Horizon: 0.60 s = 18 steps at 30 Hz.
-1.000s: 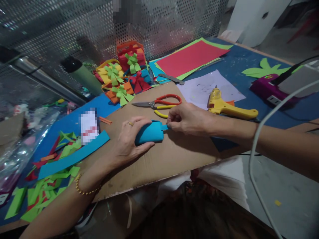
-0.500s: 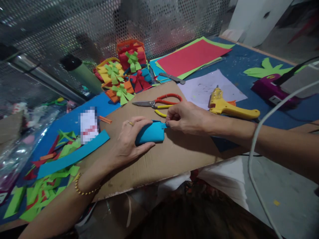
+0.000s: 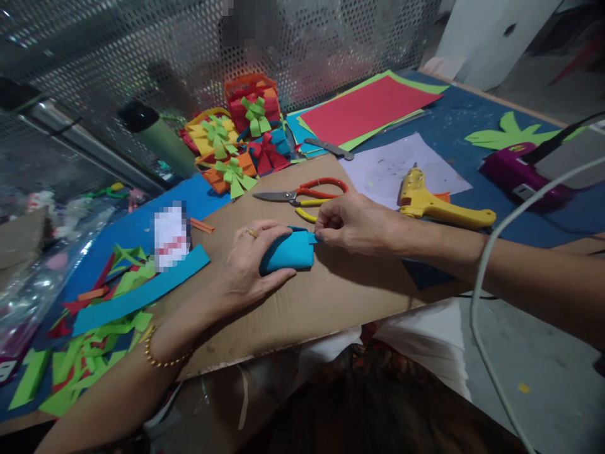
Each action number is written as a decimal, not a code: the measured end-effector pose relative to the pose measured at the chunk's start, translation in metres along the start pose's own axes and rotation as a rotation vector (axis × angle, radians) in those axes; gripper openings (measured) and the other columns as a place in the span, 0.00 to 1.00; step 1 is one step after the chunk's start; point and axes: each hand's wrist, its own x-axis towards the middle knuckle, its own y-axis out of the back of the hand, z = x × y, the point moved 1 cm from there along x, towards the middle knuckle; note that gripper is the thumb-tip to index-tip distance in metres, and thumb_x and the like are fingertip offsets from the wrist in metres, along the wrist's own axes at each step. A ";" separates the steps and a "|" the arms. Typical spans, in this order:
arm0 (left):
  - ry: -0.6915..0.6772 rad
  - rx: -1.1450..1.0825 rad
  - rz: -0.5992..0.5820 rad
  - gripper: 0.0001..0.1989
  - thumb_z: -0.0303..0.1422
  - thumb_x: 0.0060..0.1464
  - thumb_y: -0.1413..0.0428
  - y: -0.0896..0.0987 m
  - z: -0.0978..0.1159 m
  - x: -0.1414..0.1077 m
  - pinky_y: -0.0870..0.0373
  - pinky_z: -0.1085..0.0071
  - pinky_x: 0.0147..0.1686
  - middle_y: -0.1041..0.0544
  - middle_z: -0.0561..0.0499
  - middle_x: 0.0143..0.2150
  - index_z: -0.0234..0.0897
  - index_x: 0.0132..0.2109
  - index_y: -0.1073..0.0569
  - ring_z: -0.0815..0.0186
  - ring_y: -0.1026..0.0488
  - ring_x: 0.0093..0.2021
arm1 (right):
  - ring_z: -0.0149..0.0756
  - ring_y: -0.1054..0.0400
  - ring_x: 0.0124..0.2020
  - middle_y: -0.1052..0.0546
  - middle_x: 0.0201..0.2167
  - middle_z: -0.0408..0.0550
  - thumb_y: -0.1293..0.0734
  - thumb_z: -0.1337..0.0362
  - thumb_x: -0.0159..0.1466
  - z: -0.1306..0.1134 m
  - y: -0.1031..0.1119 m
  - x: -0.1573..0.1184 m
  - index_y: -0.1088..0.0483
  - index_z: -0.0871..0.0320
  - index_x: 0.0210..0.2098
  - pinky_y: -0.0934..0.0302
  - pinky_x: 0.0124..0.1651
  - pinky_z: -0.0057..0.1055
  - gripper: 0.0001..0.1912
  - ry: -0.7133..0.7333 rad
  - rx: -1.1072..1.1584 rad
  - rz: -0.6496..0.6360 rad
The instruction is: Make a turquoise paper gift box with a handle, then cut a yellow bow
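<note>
A small blue paper box (image 3: 288, 251) lies on the brown cardboard sheet (image 3: 302, 315). My left hand (image 3: 253, 255) is wrapped round its left side, thumb along the near edge and fingers over the far edge. A narrow blue paper strip (image 3: 313, 238) sticks out from the box's right end. Its tip is pinched between the thumb and fingers of my right hand (image 3: 343, 221). Just beyond my right hand lie scissors (image 3: 302, 193) with red and yellow handles. To the left of my left hand rests a longer blue paper strip (image 3: 142, 293).
A yellow glue gun (image 3: 425, 202) lies on a pale sheet (image 3: 406, 164) at right, near a purple device (image 3: 524, 170). Finished paper boxes with bows (image 3: 236, 135) stand at the back beside coloured paper sheets (image 3: 368, 110). Green and red scraps (image 3: 89, 353) cover the left. A white cable (image 3: 482, 302) crosses my right arm.
The whole view has shifted slightly. Both hands keep the same hold on the blue box and its strip, with no clear movement.
</note>
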 end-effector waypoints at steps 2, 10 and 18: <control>0.009 0.002 -0.004 0.25 0.36 0.61 0.37 0.000 0.000 0.000 0.32 0.50 0.61 0.29 0.39 0.62 0.42 0.63 0.33 0.49 0.30 0.61 | 0.29 0.37 0.25 0.32 0.19 0.40 0.32 0.73 0.62 0.000 0.000 0.001 0.28 0.59 0.24 0.46 0.31 0.30 0.11 0.007 -0.004 -0.008; 0.029 0.015 -0.017 0.25 0.36 0.61 0.37 0.000 0.001 0.001 0.33 0.51 0.61 0.29 0.40 0.63 0.42 0.63 0.32 0.49 0.30 0.61 | 0.31 0.36 0.22 0.33 0.16 0.40 0.35 0.68 0.70 -0.003 0.001 0.000 0.28 0.59 0.28 0.47 0.28 0.31 0.12 -0.069 -0.023 -0.074; 0.030 0.038 -0.024 0.25 0.36 0.61 0.38 0.001 0.002 0.001 0.33 0.52 0.60 0.28 0.41 0.63 0.42 0.63 0.32 0.49 0.30 0.60 | 0.28 0.41 0.21 0.35 0.16 0.39 0.33 0.69 0.68 -0.007 0.004 0.003 0.30 0.59 0.23 0.50 0.28 0.30 0.15 0.012 -0.126 -0.021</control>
